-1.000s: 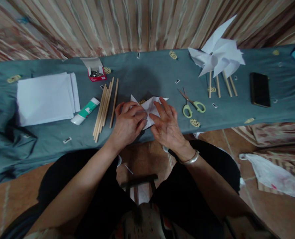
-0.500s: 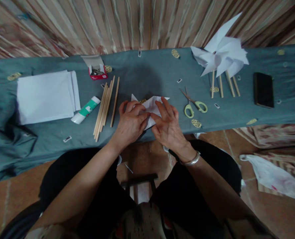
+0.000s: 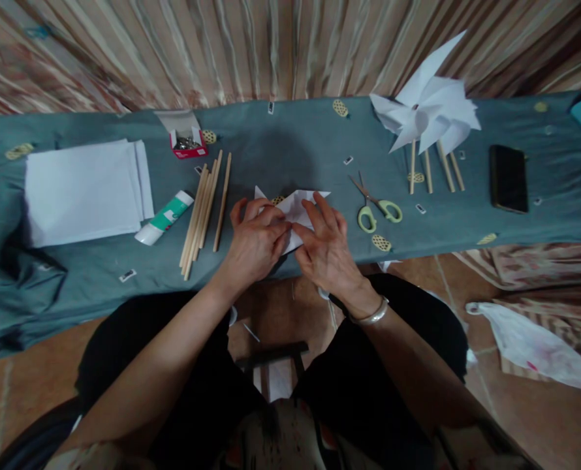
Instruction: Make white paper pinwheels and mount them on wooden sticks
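Note:
A cut white sheet of paper (image 3: 296, 206) with pointed, folded corners lies on the table's front part between my hands. My left hand (image 3: 255, 243) grips its left side, fingers curled over it and partly hiding it. From the right, my right hand (image 3: 327, 247) holds the paper with its thumb and fingertips, near the left thumb. Both thumbs meet around the middle of the sheet. Green-handled scissors (image 3: 371, 201) lie partly spread to the right of my right hand. Left of my left hand are several thin wooden sticks (image 3: 205, 212).
A glue stick (image 3: 164, 218), a stack of white paper (image 3: 82, 194) and an opened red box of small metal pieces (image 3: 188, 145) lie at the left. Several white paper pinwheels (image 3: 432, 111) on sticks and a dark phone (image 3: 508, 179) are at the right. A blue-green cloth (image 3: 310, 140) covers the table.
The whole view has shifted slightly, so things on the table appear a little further left. Both hands keep nearly the same hold on the paper.

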Available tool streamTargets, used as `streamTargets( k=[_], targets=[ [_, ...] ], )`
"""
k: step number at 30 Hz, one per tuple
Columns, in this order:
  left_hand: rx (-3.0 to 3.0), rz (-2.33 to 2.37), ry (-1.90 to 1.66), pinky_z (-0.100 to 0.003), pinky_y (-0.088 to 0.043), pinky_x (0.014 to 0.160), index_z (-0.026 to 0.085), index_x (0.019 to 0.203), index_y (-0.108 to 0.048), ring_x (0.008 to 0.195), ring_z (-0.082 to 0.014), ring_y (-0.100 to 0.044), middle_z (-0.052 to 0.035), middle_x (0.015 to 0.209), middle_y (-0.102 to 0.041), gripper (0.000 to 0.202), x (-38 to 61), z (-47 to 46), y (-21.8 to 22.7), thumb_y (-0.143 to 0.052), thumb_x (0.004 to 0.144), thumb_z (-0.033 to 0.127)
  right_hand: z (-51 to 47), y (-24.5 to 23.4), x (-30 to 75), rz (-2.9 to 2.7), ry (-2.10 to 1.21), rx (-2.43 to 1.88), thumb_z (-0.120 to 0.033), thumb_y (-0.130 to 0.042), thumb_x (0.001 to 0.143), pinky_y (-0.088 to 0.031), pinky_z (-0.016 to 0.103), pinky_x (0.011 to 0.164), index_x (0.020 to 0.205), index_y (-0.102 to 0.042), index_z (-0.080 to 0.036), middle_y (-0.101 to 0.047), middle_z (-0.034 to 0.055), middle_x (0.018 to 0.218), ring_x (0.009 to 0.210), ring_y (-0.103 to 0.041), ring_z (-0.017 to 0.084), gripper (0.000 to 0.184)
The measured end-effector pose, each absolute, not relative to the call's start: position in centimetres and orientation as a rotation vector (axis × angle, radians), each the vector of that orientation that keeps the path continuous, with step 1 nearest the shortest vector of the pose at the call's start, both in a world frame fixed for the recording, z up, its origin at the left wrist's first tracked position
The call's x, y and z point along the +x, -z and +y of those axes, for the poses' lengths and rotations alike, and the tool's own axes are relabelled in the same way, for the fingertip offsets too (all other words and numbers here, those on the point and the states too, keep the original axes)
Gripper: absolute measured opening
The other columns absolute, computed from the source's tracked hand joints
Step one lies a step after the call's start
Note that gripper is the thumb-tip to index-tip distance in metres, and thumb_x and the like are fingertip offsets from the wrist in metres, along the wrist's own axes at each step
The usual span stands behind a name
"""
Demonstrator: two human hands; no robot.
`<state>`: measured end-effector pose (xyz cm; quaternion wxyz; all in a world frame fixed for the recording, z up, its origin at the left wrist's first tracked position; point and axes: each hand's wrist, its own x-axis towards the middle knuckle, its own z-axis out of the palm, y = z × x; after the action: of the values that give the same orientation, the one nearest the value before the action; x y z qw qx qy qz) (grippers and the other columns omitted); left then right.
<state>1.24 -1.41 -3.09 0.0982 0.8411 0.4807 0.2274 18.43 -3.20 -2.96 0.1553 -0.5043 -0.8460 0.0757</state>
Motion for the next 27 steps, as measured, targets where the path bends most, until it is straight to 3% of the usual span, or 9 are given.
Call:
streamTargets(
  k=[5,10,22,27],
  targets=[
    [2.462,1.422,-0.757,-0.056,-0.027,0.106,0.028,0.102,-0.070,0.116,-0.0268,-0.050,-0.0033,0.110,-0.069,0.022,0.71,-1.85,2.73,-0.051,0.092,0.029,-3.16,3.22,18.60,-2.406,-0.221,-1.442,-0.021,-0.049,0.087,-0.023,0.052,0.112,0.120,-0.059,-0.019,-0.036,0.0099,0.152,0.147,-0.016,0.032,0.035],
    [2.460,1.379,-0.733,-0.054,-0.028,0.106,0.027,0.097,-0.072,0.113,-0.0248,-0.051,-0.0035,0.107,-0.069,0.024,0.71,-2.02,2.87,-0.049,0.093,0.026,-3.15,3.33,18.61,-2.429,-0.160,-1.452,-0.021,-0.050,0.086,-0.024,0.051,0.112,0.117,-0.060,-0.017,-0.036,0.0129,0.151,0.147,-0.016,0.032,0.033],
    [2.451,1.351,-0.712,-0.055,-0.024,0.108,0.026,0.094,-0.072,0.114,-0.0246,-0.052,-0.0024,0.105,-0.069,0.019,0.88,-1.83,3.42,-0.055,0.089,0.022,-3.12,3.61,18.69,-2.374,-0.225,-1.395,-0.019,-0.049,0.085,-0.025,0.055,0.110,0.115,-0.059,-0.020,-0.038,0.0106,0.150,0.146,-0.018,0.033,0.031],
    [2.467,1.349,-0.703,-0.055,-0.018,0.111,0.029,0.092,-0.071,0.117,-0.0262,-0.050,-0.0016,0.105,-0.068,0.019,0.88,-1.78,3.64,-0.054,0.088,0.022,-3.07,3.88,18.71,-2.402,-0.164,-1.410,-0.020,-0.049,0.084,-0.026,0.055,0.109,0.113,-0.059,-0.017,-0.038,0.0149,0.150,0.146,-0.018,0.033,0.031]
  ],
)
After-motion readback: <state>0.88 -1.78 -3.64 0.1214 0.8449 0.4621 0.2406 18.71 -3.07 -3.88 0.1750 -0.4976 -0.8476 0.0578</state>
